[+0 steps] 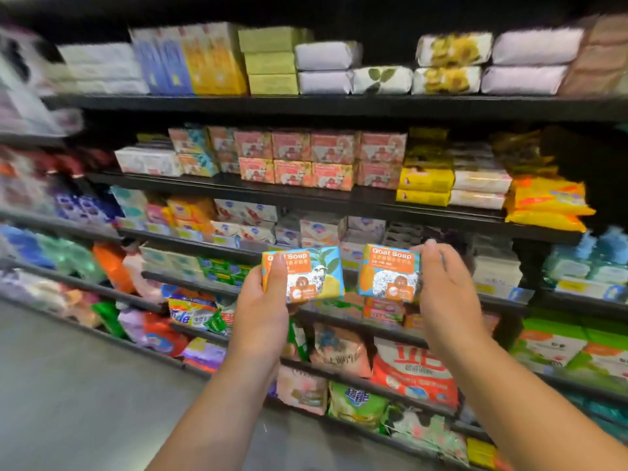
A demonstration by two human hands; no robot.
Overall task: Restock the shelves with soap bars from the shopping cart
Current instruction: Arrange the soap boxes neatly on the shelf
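Head view: the left hand [261,311] grips a blue-and-yellow Goat Soap box [316,277] with its thumb across the front. The right hand [445,294] clasps an orange-and-blue Goat Soap box [387,273] by its right edge, and both boxes are raised side by side before the stocked shelves [306,195]; the cart is out of sight. To shelve them well, it seems best to lift them to the similar sheep-printed boxes [306,154] higher up, labels facing out, setting each squarely on a matching stack.

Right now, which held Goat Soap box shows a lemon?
The left Goat Soap box, in the left hand: yellow lemon, green leaves. The right box, in the right hand, shows orange.
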